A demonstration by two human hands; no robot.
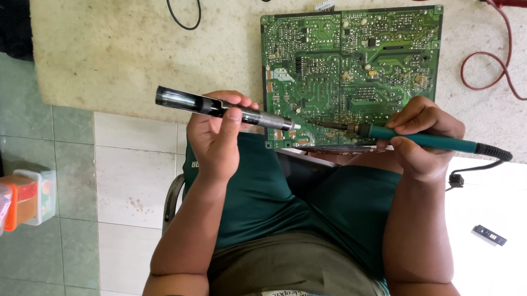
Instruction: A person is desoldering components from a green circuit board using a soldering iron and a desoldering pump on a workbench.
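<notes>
Green circuit board (351, 75) upper centre of frame, flat on pale worktop (126, 53), solder side up, near edge overhanging toward lap.

Left hand (216, 138) clenched round black desoldering pump (224, 108); long axis near horizontal, white nozzle pointing right.

Right hand (421, 136) grasping teal soldering iron (403, 137); axis near horizontal, tip pointing left.

Nozzle and tip nearly meeting at board's lower edge, centre frame; both hands equally near.

Containers: clear plastic boxes (20, 200) lower left, contents unclear.
</notes>
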